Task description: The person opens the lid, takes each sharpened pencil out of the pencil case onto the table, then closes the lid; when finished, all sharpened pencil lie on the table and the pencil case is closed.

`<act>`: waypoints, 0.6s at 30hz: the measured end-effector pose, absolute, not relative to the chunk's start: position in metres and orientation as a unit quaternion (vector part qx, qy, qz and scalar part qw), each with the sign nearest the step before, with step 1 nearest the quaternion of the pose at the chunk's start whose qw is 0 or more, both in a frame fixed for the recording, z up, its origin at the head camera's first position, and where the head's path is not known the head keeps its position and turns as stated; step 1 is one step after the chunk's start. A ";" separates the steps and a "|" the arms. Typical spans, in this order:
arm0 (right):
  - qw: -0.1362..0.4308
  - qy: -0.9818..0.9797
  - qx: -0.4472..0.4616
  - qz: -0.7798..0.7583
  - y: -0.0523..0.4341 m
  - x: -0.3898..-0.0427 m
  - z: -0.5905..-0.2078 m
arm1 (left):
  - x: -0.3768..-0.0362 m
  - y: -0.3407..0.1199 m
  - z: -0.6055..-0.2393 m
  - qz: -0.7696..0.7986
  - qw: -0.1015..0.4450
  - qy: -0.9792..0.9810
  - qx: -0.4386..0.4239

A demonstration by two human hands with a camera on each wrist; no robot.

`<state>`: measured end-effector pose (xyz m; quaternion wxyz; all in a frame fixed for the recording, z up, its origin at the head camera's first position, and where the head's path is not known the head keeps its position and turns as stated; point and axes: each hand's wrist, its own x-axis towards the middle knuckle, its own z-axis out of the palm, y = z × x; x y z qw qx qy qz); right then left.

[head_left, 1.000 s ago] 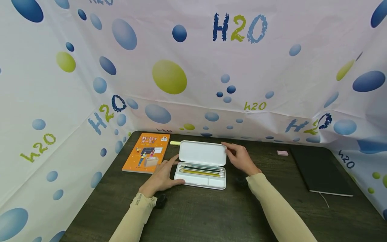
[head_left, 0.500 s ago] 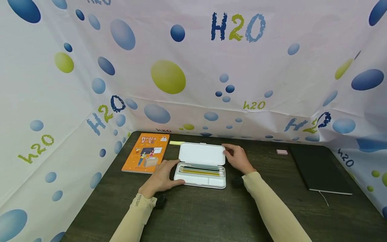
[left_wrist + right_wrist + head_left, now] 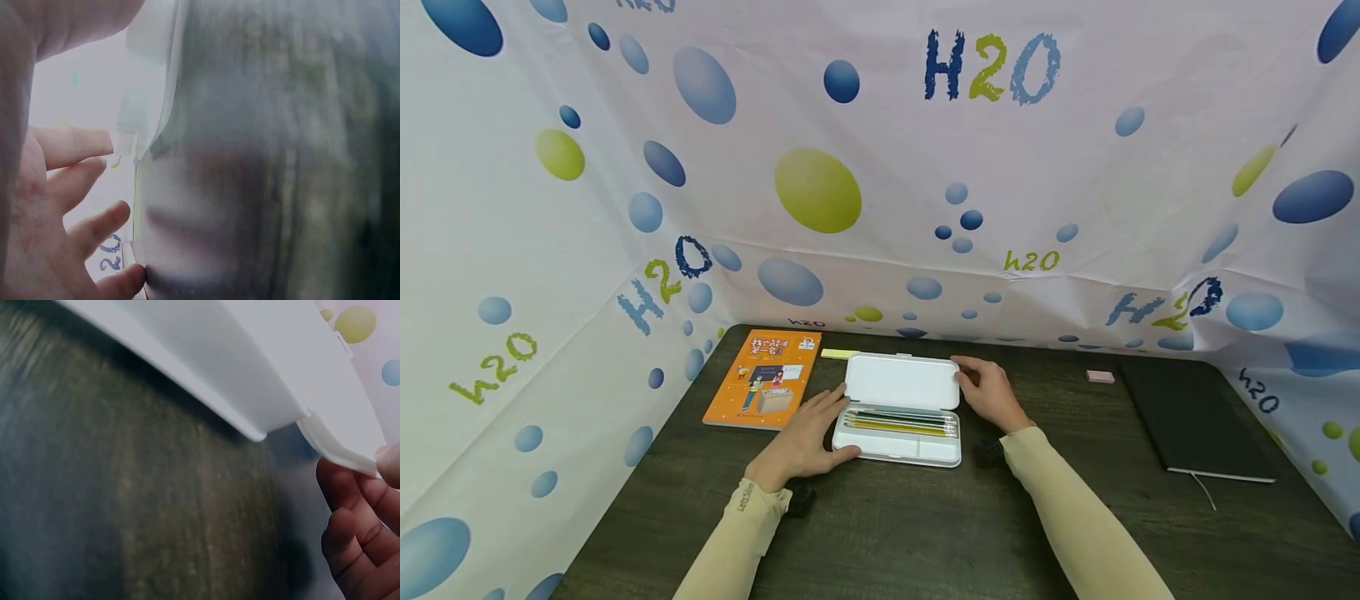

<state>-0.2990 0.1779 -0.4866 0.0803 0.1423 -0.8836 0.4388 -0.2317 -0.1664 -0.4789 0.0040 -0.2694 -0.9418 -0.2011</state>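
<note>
A white pencil case (image 3: 887, 447) lies unfolded on the dark table, with its lid (image 3: 901, 382) tipped back away from the person. Several pencils (image 3: 898, 423), yellowish and dark green, lie lengthwise in the rear tray; the front compartments are bare. My left hand (image 3: 801, 437) spans the case's left end, thumb at the front corner and fairly straight fingers by the hinge side. In the left wrist view its fingers (image 3: 94, 231) are spread. My right hand (image 3: 996, 396) pinches the lid's right edge between thumb and fingers; the right wrist view shows this grip on the lid (image 3: 337, 412).
An orange book (image 3: 763, 379) lies left of the case. Behind the lid is a yellow strip (image 3: 837, 354). To the right are a small pink eraser (image 3: 1101, 377) and a black notebook (image 3: 1195, 425) with a ribbon. A patterned cloth (image 3: 880, 167) rises behind the table.
The lid has tipped slightly further back, with my right hand moving along with it. My left fingers have shifted a little upward at the case's left end. The pencils stay put.
</note>
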 end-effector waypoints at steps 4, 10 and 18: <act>0.080 -0.885 0.136 0.438 0.178 -0.298 -0.488 | -0.231 -0.166 -0.480 -0.207 -0.005 -0.943 -0.263; 0.076 -0.885 0.135 0.439 0.178 -0.299 -0.490 | -0.231 -0.166 -0.481 -0.216 -0.011 -0.942 -0.257; 0.056 -0.894 0.134 0.424 0.178 -0.300 -0.490 | -0.233 -0.167 -0.484 -0.209 -0.008 -0.944 -0.256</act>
